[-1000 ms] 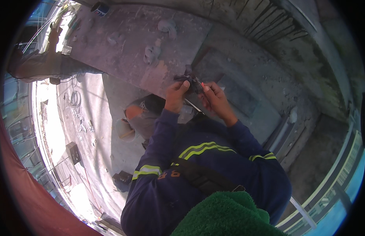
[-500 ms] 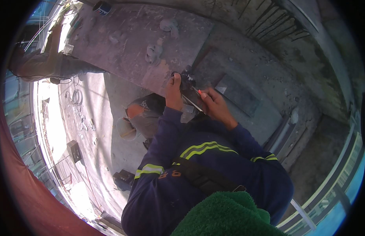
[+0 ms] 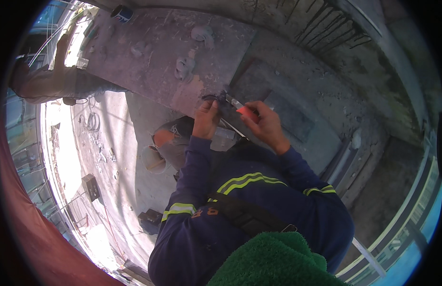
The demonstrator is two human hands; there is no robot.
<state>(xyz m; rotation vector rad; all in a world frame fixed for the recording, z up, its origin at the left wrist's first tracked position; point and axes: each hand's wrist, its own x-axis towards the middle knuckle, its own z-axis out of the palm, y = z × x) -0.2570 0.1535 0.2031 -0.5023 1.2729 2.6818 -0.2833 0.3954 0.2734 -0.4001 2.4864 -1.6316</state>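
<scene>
My left hand (image 3: 206,117) has its fingertips pinched on a thin, dark, curved piece (image 3: 210,97) that looks like a strip or cable. Close by on its right, my right hand (image 3: 265,125) is wrapped round the orange handle (image 3: 248,114) of a hand tool. The tool's narrow grey metal end (image 3: 234,102) points up and left, toward a small dark object (image 3: 223,95) beside my left fingers. Too little shows of that object to name it. Below, a thin pale rod (image 3: 233,128) runs slantwise between my wrists.
Beyond my hands lies a dusty board (image 3: 149,62) bearing crumpled grey lumps (image 3: 184,68) and a dark blue bucket (image 3: 121,13). Left of me are a bent leg in torn trousers (image 3: 174,136), a whitish round container (image 3: 153,159) and black blocks (image 3: 91,187). Another person (image 3: 54,83) is at far left.
My right hand has shifted slightly right, and more of the orange handle and grey metal end now shows. My left hand has dropped a little, with the dark curved piece now showing above its fingers.
</scene>
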